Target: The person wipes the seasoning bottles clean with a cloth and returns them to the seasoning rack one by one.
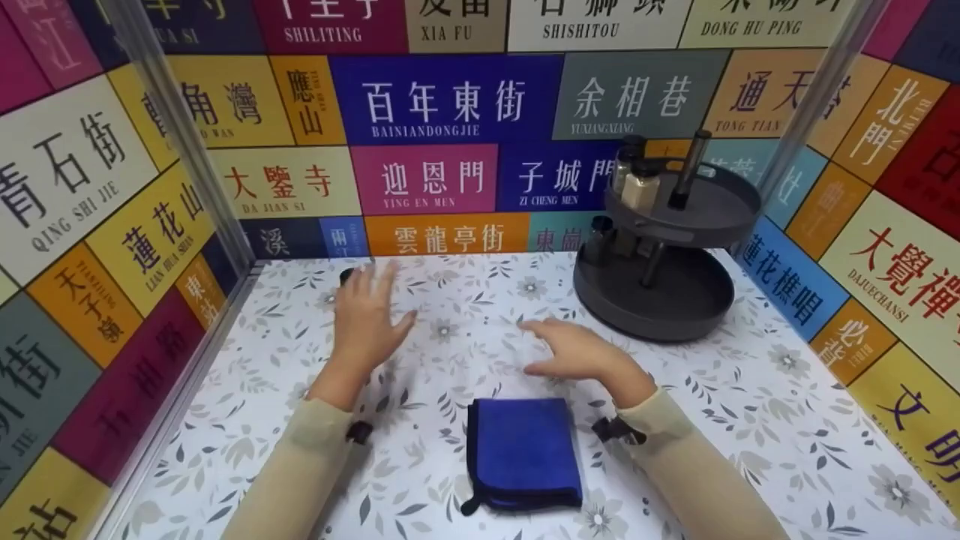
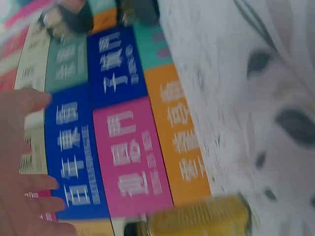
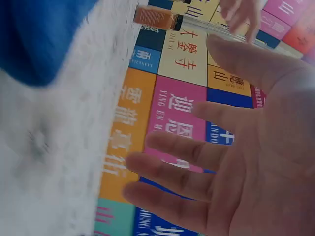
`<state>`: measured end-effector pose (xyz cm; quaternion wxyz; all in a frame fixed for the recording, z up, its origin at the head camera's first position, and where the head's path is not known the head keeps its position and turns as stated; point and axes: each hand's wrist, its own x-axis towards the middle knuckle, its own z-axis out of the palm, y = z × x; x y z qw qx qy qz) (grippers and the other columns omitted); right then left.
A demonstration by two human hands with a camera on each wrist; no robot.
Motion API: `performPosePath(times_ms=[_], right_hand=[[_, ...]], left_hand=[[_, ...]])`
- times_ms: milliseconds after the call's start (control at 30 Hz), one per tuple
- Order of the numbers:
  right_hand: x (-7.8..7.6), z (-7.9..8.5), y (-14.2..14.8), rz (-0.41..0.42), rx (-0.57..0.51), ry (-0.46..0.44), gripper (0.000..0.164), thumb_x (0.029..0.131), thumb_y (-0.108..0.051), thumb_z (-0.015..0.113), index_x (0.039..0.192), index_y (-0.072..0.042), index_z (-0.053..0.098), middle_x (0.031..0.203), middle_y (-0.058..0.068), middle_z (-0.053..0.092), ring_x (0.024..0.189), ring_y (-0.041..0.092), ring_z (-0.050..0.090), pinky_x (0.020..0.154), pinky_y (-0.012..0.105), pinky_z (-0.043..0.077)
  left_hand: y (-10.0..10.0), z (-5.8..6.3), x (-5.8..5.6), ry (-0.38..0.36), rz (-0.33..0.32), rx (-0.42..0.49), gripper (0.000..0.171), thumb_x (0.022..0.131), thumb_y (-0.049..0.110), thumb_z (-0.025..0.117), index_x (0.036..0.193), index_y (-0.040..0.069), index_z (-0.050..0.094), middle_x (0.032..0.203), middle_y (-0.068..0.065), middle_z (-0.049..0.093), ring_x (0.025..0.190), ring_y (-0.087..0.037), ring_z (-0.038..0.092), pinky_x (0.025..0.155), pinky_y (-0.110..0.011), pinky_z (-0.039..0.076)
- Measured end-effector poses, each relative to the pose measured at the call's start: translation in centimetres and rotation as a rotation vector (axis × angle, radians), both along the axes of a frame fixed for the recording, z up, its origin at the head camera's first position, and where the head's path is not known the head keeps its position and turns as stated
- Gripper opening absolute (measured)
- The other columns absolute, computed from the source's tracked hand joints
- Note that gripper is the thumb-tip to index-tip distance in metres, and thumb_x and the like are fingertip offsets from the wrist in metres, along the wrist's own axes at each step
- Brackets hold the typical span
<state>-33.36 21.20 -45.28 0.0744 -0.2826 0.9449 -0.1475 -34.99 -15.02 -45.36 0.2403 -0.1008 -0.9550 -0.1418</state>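
My left hand (image 1: 364,319) is raised over the left part of the table with its fingers spread, holding nothing. Behind it, mostly hidden in the head view, stands a bottle whose black cap (image 1: 346,276) peeks out. In the left wrist view that bottle (image 2: 199,219) shows yellow contents and a dark cap. My right hand (image 1: 577,351) hovers over the middle right of the table, fingers extended and palm facing inward, also without anything in it. Nearer to me lies a folded blue cloth (image 1: 525,450) with black edging and a small loop at its corner.
A dark two-tier round rack (image 1: 652,315) stands at the back right. Its upper tier bears capped jars (image 1: 639,187), and a bottle (image 1: 600,240) stands on the lower tier. Walls of coloured sign panels (image 1: 446,97) enclose the flower-patterned table (image 1: 420,465) at the back and sides.
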Motion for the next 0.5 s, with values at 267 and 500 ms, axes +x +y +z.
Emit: performPosePath(times_ms=[267, 500], right_hand=[[-0.2, -2.0, 0.6, 0.055, 0.078, -0.184, 0.048, 0.086, -0.040, 0.083, 0.121, -0.009, 0.072, 0.104, 0.008, 0.078, 0.089, 0.024, 0.072, 0.082, 0.042, 0.058], [-0.1, -2.8, 0.1, 0.012, 0.063, -0.385, 0.028, 0.081, -0.030, 0.090, 0.099, -0.014, 0.076, 0.079, -0.007, 0.072, 0.061, 0.014, 0.067, 0.054, 0.029, 0.054]], left_hand=[[-4.2, -0.4, -1.3, -0.248, 0.151, 0.191, 0.090, 0.087, 0.045, 0.081, 0.158, 0.006, 0.042, 0.143, -0.032, 0.052, 0.128, -0.054, 0.055, 0.099, -0.070, 0.052], [-5.4, -1.8, -1.9, -0.333, 0.144, 0.218, 0.065, 0.089, 0.027, 0.078, 0.142, -0.001, 0.053, 0.130, -0.032, 0.063, 0.120, -0.052, 0.063, 0.102, -0.065, 0.051]])
